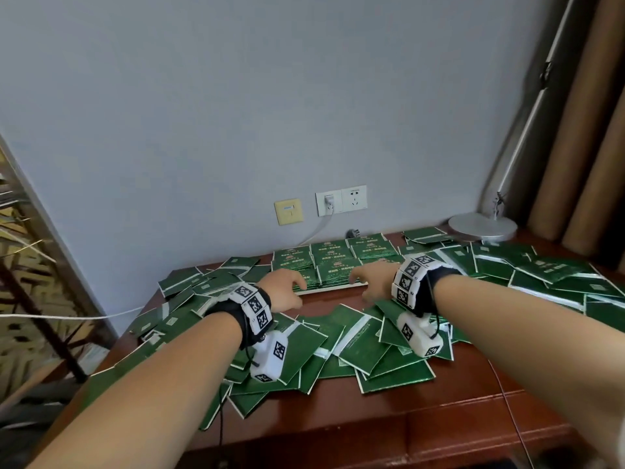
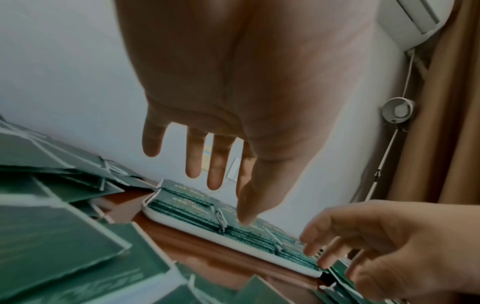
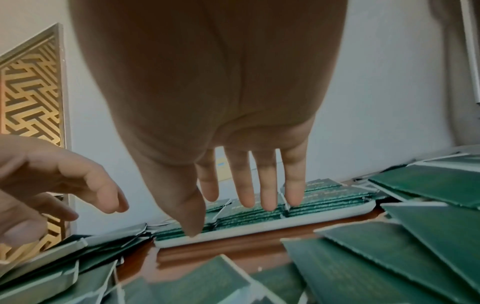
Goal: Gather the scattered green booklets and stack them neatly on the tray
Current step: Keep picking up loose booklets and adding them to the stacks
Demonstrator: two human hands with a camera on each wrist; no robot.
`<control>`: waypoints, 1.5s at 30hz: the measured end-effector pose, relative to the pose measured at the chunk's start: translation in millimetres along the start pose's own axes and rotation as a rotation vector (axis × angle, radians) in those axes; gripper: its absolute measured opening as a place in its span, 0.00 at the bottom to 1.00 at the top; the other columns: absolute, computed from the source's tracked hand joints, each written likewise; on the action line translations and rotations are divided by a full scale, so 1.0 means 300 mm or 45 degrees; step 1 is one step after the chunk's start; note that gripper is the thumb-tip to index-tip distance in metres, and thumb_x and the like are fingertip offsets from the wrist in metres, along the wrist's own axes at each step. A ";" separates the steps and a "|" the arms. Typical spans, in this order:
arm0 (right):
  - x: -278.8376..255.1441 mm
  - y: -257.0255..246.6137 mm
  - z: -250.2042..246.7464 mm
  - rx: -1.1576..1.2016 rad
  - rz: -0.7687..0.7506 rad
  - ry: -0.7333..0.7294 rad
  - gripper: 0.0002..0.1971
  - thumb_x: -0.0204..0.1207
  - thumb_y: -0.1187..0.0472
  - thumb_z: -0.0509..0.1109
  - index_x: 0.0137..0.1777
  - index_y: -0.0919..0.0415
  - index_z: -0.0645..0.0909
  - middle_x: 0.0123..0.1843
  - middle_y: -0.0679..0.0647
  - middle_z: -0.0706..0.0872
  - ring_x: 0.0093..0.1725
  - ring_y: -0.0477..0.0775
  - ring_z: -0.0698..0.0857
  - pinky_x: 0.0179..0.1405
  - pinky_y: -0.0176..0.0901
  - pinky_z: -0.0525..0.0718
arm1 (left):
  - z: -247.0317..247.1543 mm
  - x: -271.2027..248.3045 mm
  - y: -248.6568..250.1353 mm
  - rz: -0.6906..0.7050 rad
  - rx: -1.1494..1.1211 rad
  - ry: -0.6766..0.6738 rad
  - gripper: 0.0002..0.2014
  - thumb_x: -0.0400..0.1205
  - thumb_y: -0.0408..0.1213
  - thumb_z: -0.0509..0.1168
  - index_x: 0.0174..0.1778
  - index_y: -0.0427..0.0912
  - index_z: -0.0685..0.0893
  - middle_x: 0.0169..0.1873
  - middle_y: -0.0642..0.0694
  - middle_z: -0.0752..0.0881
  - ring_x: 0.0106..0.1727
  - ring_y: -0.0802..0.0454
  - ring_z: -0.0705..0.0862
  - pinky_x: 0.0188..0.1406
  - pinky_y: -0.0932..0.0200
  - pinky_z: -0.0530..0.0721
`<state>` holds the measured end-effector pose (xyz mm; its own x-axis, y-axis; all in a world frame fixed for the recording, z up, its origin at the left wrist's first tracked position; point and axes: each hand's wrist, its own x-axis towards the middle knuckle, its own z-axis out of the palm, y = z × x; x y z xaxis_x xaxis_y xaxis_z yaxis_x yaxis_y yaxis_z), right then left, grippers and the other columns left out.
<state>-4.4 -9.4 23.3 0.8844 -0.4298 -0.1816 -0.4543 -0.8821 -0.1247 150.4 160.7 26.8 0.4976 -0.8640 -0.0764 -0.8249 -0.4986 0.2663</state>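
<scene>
Both hands are hovering with nothing in them at the near edge of the flat white plastic tray [image 1: 333,288], which is sitting on the reddish-brown wooden table [image 1: 422,411] close to the pale blue wall [image 1: 236,113]. The left hand [image 1: 282,286] is hanging with its fingers spread and relaxed over the tray's left end; the right hand [image 1: 372,279] is doing the same over the right end. Neat rows of glossy green booklets [image 1: 333,258] are already lying stacked on the tray. Loose green booklets [image 1: 368,346] are lying scattered in overlapping heaps left, right and in front of the tray. A round silver lamp base [image 1: 483,226] is standing right of the tray.
</scene>
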 end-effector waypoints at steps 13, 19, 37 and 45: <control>0.120 -0.089 0.123 -0.098 -0.003 -0.174 0.38 0.71 0.53 0.77 0.80 0.55 0.65 0.75 0.53 0.75 0.71 0.57 0.77 0.66 0.47 0.78 | 0.115 0.000 -0.131 0.011 0.027 -0.226 0.27 0.72 0.42 0.79 0.68 0.50 0.81 0.67 0.54 0.80 0.68 0.52 0.78 0.69 0.54 0.76; 0.158 -0.107 0.129 -0.112 0.002 -0.233 0.44 0.66 0.52 0.82 0.81 0.53 0.64 0.77 0.53 0.73 0.72 0.58 0.76 0.70 0.52 0.77 | 0.117 0.012 -0.123 0.060 0.124 -0.348 0.32 0.70 0.47 0.80 0.70 0.51 0.80 0.67 0.50 0.81 0.66 0.50 0.80 0.68 0.52 0.77; 0.191 -0.087 0.106 0.103 0.057 -0.095 0.33 0.65 0.65 0.81 0.72 0.60 0.77 0.68 0.55 0.83 0.64 0.56 0.83 0.64 0.47 0.82 | 0.132 0.034 -0.096 0.078 0.201 -0.457 0.31 0.69 0.44 0.80 0.68 0.55 0.79 0.71 0.46 0.76 0.70 0.42 0.76 0.69 0.44 0.76; 0.189 -0.042 0.070 0.241 0.135 0.056 0.18 0.68 0.64 0.80 0.57 0.67 0.85 0.55 0.59 0.89 0.54 0.60 0.88 0.56 0.52 0.87 | 0.143 0.052 -0.078 0.056 0.234 -0.491 0.27 0.70 0.42 0.80 0.65 0.57 0.79 0.70 0.44 0.73 0.68 0.41 0.74 0.67 0.42 0.77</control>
<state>49.3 -18.7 -5.8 0.8327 -0.5299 -0.1609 -0.5531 -0.7814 -0.2891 165.9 155.9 -21.7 0.3531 -0.8299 -0.4319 -0.8944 -0.4349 0.1046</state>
